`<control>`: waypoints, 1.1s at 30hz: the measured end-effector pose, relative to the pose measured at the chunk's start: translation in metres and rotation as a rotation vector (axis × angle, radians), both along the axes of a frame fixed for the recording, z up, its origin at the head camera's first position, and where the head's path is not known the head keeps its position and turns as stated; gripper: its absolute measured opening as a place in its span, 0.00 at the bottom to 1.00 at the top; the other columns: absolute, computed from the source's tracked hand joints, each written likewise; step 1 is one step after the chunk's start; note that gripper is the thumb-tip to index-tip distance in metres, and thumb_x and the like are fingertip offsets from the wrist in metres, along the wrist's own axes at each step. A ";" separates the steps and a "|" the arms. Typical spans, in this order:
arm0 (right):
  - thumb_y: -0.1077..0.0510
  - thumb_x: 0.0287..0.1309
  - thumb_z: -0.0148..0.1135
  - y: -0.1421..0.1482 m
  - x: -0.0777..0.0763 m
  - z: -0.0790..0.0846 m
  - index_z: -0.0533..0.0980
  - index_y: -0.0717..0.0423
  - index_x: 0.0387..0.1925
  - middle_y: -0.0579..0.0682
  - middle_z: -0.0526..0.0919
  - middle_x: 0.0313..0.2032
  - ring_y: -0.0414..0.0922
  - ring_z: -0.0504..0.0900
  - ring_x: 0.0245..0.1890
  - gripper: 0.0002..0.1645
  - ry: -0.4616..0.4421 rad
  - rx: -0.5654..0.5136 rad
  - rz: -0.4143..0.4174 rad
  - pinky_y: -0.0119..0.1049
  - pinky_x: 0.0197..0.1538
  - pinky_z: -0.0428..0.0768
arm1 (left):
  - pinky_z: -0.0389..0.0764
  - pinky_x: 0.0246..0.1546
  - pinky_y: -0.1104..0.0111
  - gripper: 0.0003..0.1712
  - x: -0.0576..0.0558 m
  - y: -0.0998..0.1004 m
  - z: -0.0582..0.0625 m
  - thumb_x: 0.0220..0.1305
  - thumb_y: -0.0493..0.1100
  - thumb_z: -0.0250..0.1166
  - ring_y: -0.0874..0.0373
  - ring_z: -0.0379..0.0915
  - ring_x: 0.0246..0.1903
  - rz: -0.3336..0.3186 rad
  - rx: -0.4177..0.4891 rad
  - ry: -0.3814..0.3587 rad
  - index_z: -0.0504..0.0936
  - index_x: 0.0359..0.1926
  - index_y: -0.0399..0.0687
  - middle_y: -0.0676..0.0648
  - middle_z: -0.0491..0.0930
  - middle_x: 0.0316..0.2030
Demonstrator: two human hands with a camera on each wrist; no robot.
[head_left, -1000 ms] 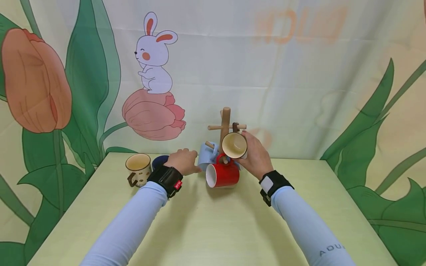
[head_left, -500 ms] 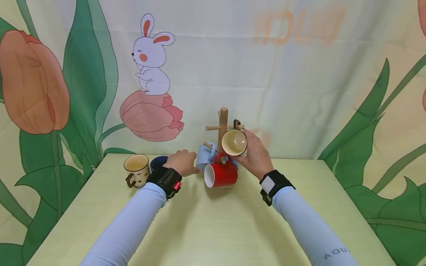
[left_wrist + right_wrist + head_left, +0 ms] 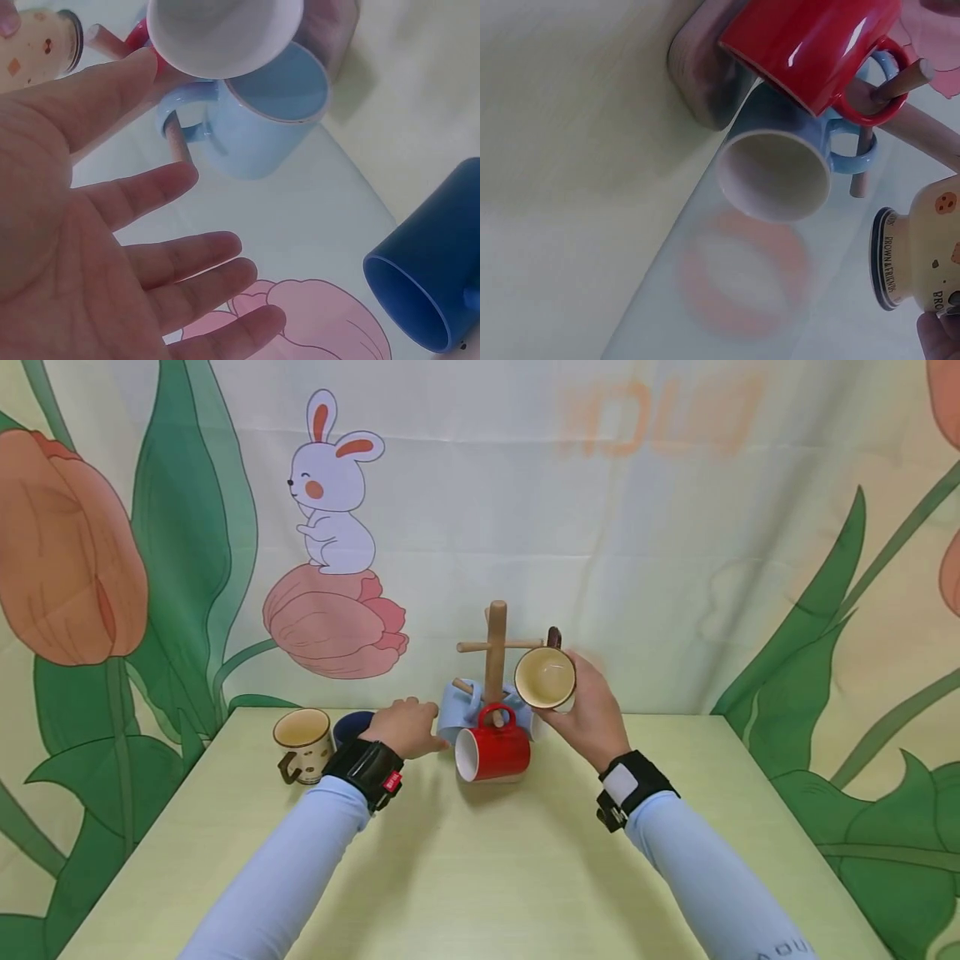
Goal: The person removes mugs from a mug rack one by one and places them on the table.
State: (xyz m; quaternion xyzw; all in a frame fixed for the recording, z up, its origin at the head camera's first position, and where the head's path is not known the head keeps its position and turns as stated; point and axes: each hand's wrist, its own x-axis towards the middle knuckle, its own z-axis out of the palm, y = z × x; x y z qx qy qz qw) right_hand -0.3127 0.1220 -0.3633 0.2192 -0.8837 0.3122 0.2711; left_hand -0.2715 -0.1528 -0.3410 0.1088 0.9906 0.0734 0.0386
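Observation:
My right hand (image 3: 592,714) grips a cream mug (image 3: 545,677) with a dark rim, its mouth facing me and its brown handle (image 3: 554,637) on top. It is just right of a wooden mug tree (image 3: 496,643), near the end of an upper peg (image 3: 525,644). On the lower pegs hang a red mug (image 3: 498,753), in front, and light blue mugs (image 3: 772,112) on either side. My left hand (image 3: 405,727) hovers left of the tree, near the left light blue mug (image 3: 251,139). Its fingers (image 3: 176,259) are spread and hold nothing in the left wrist view.
Another cream mug (image 3: 303,747) with a brown handle stands upright at the table's back left. Beside it is a dark blue mug (image 3: 351,727), partly hidden by my left hand. Behind the pale table (image 3: 480,868) hangs a printed curtain (image 3: 637,552).
My right hand has moved the cream mug rightward, away from the tree's post toward the peg's end. The left hand stays almost in place. The head view has shifted slightly.

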 end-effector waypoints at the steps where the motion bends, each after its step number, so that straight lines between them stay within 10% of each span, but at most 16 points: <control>1: 0.52 0.43 0.82 0.001 0.001 -0.001 0.64 0.59 0.67 0.57 0.74 0.60 0.53 0.73 0.60 0.53 -0.004 -0.024 -0.004 0.53 0.62 0.71 | 0.78 0.50 0.49 0.34 0.001 0.000 0.001 0.63 0.55 0.68 0.42 0.73 0.50 -0.001 0.002 -0.002 0.75 0.62 0.38 0.37 0.78 0.51; 11: 0.51 0.43 0.82 0.011 0.027 -0.010 0.64 0.55 0.68 0.54 0.75 0.61 0.52 0.74 0.60 0.52 -0.056 -0.228 -0.081 0.55 0.60 0.73 | 0.80 0.38 0.56 0.23 0.011 0.003 0.009 0.59 0.52 0.71 0.50 0.76 0.36 -0.009 0.058 -0.047 0.82 0.48 0.41 0.45 0.81 0.37; 21: 0.46 0.43 0.81 0.017 0.054 -0.023 0.67 0.51 0.67 0.51 0.77 0.58 0.49 0.75 0.58 0.51 -0.203 -0.471 -0.141 0.52 0.56 0.75 | 0.81 0.39 0.55 0.28 0.026 0.007 0.005 0.60 0.56 0.70 0.49 0.76 0.42 -0.030 0.092 0.010 0.81 0.54 0.42 0.44 0.81 0.41; 33: 0.44 0.47 0.79 0.031 0.074 -0.032 0.67 0.52 0.68 0.53 0.76 0.59 0.53 0.75 0.58 0.49 -0.490 -0.521 -0.045 0.52 0.56 0.77 | 0.81 0.36 0.57 0.29 0.041 0.010 -0.003 0.61 0.56 0.69 0.49 0.76 0.39 -0.066 0.100 0.026 0.80 0.55 0.42 0.43 0.81 0.41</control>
